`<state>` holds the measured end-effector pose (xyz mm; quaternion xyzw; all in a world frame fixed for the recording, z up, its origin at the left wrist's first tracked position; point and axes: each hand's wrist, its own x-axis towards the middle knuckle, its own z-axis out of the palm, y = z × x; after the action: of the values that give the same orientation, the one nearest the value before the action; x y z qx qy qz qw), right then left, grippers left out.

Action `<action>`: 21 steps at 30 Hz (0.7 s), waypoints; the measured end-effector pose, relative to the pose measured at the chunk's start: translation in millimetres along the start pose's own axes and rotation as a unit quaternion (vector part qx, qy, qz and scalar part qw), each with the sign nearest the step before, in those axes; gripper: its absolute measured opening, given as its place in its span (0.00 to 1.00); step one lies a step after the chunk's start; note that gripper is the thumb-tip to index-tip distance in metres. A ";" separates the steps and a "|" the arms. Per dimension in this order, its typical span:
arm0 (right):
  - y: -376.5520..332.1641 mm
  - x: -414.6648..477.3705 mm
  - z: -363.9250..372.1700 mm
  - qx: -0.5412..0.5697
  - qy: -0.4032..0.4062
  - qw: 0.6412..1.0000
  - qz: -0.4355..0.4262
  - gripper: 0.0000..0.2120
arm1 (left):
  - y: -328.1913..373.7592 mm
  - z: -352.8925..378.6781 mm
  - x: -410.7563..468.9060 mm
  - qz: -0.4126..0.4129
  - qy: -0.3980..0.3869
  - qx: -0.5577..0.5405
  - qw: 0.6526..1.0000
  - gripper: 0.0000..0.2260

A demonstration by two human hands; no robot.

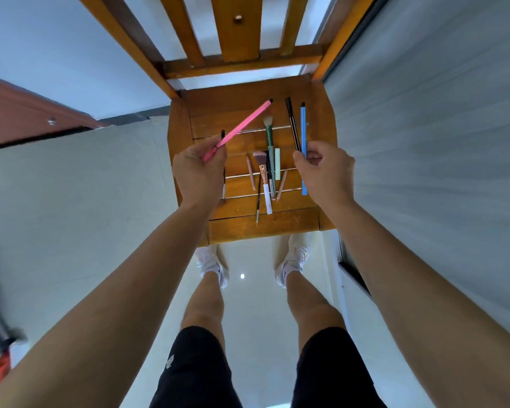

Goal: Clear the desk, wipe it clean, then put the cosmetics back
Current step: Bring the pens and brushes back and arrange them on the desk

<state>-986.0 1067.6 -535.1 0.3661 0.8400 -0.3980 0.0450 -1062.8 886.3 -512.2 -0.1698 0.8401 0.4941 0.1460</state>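
Seen from above, a person stands over a wooden chair seat (262, 228) strewn with cosmetics. The left hand (199, 169) pinches a pink pencil (242, 126), angled up over the seat. The right hand (326, 172) pinches a blue pencil (303, 125) and a dark pencil (292, 122) together. Between the hands, a green-handled brush (269, 138), a white-handled brush (268, 201) and small sticks lie on the slats.
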 end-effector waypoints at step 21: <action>-354.2 -311.4 -76.0 0.064 -0.152 0.897 -0.411 0.10 | 124.0 -433.3 -278.9 0.072 0.384 -0.208 0.897 0.10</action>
<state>-973.4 793.6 -144.1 -0.0744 0.8712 -0.4849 -0.0186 -898.8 600.8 -97.0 -0.3118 0.7191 0.5630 -0.2621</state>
